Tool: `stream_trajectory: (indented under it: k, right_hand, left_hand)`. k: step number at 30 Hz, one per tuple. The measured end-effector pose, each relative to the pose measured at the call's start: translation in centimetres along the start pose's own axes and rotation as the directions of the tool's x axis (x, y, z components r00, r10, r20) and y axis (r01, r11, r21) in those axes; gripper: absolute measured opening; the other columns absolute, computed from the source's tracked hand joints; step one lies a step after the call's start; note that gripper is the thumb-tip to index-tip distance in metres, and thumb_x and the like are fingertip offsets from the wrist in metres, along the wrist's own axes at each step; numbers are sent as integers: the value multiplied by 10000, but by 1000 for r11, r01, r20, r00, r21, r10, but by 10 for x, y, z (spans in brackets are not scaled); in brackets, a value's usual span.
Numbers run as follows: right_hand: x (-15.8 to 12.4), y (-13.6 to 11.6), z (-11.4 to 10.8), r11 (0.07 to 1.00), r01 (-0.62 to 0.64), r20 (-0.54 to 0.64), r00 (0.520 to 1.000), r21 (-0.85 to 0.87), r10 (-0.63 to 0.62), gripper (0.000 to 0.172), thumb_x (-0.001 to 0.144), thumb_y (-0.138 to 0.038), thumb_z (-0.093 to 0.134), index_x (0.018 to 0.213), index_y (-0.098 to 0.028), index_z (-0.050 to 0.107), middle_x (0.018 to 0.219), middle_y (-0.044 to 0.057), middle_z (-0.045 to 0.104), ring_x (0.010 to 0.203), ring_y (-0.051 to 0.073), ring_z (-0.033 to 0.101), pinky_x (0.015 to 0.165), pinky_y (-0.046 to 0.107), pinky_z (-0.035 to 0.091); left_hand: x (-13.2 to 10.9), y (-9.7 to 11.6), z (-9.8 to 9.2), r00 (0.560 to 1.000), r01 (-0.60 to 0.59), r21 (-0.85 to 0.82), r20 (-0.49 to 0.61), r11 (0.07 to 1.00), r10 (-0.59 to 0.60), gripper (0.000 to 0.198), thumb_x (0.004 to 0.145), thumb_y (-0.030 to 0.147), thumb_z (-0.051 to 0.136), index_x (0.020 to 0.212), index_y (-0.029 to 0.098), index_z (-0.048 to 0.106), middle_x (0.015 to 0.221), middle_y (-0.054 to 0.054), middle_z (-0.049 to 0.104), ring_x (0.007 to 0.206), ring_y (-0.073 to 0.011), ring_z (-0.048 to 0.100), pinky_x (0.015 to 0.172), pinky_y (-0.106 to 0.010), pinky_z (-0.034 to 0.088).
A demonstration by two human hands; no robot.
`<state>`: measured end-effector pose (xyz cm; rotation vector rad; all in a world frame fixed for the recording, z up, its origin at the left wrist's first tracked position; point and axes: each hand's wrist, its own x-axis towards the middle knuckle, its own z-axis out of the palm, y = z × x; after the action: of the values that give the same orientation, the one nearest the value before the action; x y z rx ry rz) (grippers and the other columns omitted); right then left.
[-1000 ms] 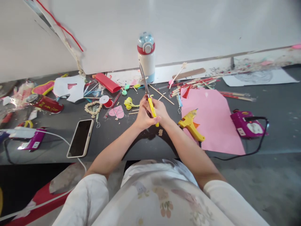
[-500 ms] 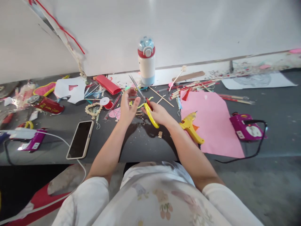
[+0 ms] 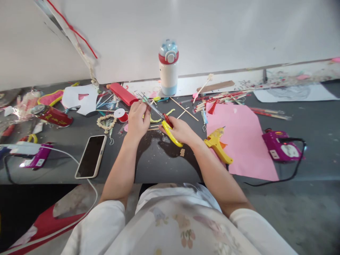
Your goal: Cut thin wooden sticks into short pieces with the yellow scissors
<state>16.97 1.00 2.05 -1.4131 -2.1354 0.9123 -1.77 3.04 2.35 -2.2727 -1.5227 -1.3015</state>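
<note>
My right hand [image 3: 182, 131] grips a pair of scissors [image 3: 172, 134] by the yellow-and-red handles. Their metal blades point away and to the left, with the tips slightly apart. My left hand [image 3: 138, 119] is closed, its fingers curled in beside the blades; whatever lies between them is hidden. Below the hands, thin wooden sticks [image 3: 154, 127] and a yellow-green strip lie on the dark table. A spool of red thread [image 3: 121, 115] stands just left of my left hand, near a beaded loop [image 3: 106, 123]. A small tan piece [image 3: 182, 152] rests under my right hand.
Behind the hands stands a white bottle [image 3: 169, 74]. At right, a yellow glue gun [image 3: 218, 145] lies on pink paper [image 3: 247, 141], with a purple power box [image 3: 281, 147] beyond. A phone [image 3: 90, 156], a red can [image 3: 54, 116] and a red packet [image 3: 122, 93] are at left.
My left hand has gone from fingers spread to closed, moving slightly left against the scissor blades. The scissors stay in my right hand. The whole view has shifted a little.
</note>
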Motion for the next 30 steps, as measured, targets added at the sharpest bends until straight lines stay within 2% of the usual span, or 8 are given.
stream_trajectory:
  k: [6,10,15,19,22,24,27,30]
  right_hand:
    - [-2,-3,-1,1000,17,12,1000,3,-17,360,792,-565,457,791,-205,467,719,19,573,610,142,470,568,255,299]
    - [-2,-3,-1,1000,20,6,1000,4,-20,380,789,-583,456,800,-204,464,728,25,577,615,144,485,565,255,301]
    - [-1,-4,2,1000,-8,-12,1000,-18,8,392,792,-595,446,762,-206,482,706,29,581,604,148,488,566,258,305]
    - [1,-5,4,999,-44,-35,998,-21,43,405,785,-599,448,734,-202,508,687,30,581,606,150,492,570,259,309]
    - [2,-5,5,997,-73,-73,995,20,74,412,779,-602,451,732,-199,523,674,23,576,611,149,491,568,257,313]
    - [3,-4,7,993,-88,-97,991,82,96,415,783,-599,445,742,-195,536,667,17,573,619,149,498,571,253,323]
    - [5,-1,8,976,-73,-124,987,206,100,421,792,-592,435,780,-191,562,669,14,580,630,152,516,578,253,345]
    - [7,2,9,947,-14,-188,979,320,78,407,793,-578,451,825,-194,584,712,15,606,648,153,531,594,258,363]
  left_hand:
    - [2,1,-4,1000,11,-90,30,996,-9,350,910,415,352,666,192,464,710,-26,522,717,-140,521,697,-288,441]
    - [2,0,-6,999,26,-116,47,993,-20,355,911,425,356,677,194,489,675,-11,522,668,-126,526,661,-276,442]
    - [2,-2,-6,993,86,-158,92,984,-71,366,907,446,379,687,191,520,652,3,540,643,-110,541,641,-253,435]
    - [2,5,-3,984,173,-241,72,955,-160,362,906,450,395,703,180,527,645,8,561,634,-99,542,632,-241,418]
    - [0,13,5,959,281,-385,78,879,-273,339,889,484,419,816,182,555,704,-4,591,683,-107,568,666,-248,437]
    - [-3,17,14,942,330,-540,128,775,-312,368,866,528,436,979,196,548,836,-33,619,783,-130,596,716,-272,467]
    - [-12,26,28,933,358,-697,283,621,-220,560,786,634,481,1160,218,484,1141,-97,577,1060,-205,565,890,-352,470]
    - [-23,39,38,903,406,-748,418,524,-103,828,676,702,555,1332,254,320,1371,-120,408,1285,-284,405,1048,-434,381]
